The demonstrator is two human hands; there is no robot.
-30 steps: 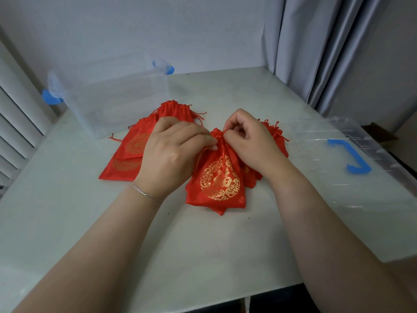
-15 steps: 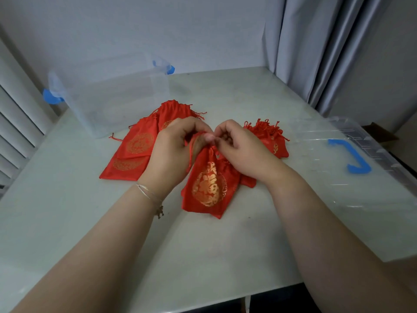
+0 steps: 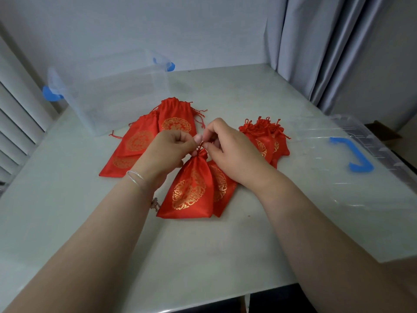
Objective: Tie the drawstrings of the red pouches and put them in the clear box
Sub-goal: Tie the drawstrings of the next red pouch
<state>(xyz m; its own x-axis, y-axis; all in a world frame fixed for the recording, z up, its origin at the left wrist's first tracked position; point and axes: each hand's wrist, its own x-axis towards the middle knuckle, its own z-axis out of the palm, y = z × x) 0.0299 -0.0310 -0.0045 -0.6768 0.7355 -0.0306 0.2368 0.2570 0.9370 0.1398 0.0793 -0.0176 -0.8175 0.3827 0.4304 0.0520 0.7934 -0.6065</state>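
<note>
A pale table (image 3: pixel 203 256) stands against a white wall (image 3: pixel 158 30), grey curtains (image 3: pixel 327 53) at the right.

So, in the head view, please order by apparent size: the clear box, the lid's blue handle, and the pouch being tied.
1. Clear box, though it sits farthest away.
2. Pouch being tied.
3. Blue handle, clearly smallest.

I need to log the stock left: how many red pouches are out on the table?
At least 7, some may be hidden: one between the hands, one beneath it, three flat at left, and about two tied at right.
</note>
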